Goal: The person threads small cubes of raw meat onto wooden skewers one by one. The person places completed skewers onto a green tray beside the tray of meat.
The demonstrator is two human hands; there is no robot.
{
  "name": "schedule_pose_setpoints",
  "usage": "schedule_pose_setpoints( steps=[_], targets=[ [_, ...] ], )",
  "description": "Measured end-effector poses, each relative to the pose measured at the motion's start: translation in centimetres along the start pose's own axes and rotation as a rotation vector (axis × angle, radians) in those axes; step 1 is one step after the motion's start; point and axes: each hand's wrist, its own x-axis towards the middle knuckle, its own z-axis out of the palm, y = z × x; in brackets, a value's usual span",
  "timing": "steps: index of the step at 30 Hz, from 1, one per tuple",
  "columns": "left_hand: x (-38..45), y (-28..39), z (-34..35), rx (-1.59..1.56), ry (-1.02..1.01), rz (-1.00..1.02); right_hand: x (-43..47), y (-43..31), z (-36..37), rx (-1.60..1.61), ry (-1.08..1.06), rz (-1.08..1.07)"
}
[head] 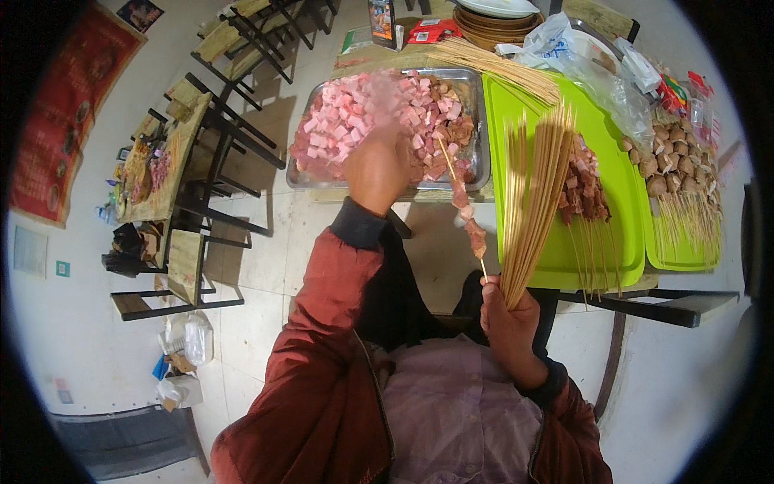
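Observation:
My right hand (511, 320) grips a thick bundle of bare bamboo skewers (526, 212). Between its thumb and finger it also holds one skewer threaded with meat pieces (476, 236), its bare tip pointing up at the tray. My left hand (381, 163) reaches over a metal tray (487, 151) heaped with diced meat, and its fingers are blurred against the heap. Pale pink cubes (338, 115) cover the tray's left and middle; darker meat chunks (453, 130) lie at its right. Loaded meat skewers (586, 187) rest on a green tray (617, 254), partly behind the bundle.
Loose bamboo skewers (502, 66) lie across the green tray's far edge. Plastic bags (611, 97) and stacked brown dishes (496, 27) stand behind. On the right, a second green tray (659, 257) bears skewered mushrooms (668, 160). A wooden table (181, 133) and stools stand left.

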Motion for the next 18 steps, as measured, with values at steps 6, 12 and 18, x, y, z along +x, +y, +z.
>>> schedule_pose_setpoints(
  steps=[6,12,18],
  targets=[
    [-0.3,0.7,0.7,0.116,-0.155,-0.097,0.0,0.2,0.0,-0.009,-0.027,-0.008],
    [-0.7,1.0,0.5,0.034,-0.074,-0.03,-0.2,-0.2,0.0,0.012,-0.029,0.037],
    [-1.7,0.7,-0.8,-0.021,-0.101,-0.075,-0.1,0.0,-0.1,-0.009,-0.017,0.026]
  ],
)
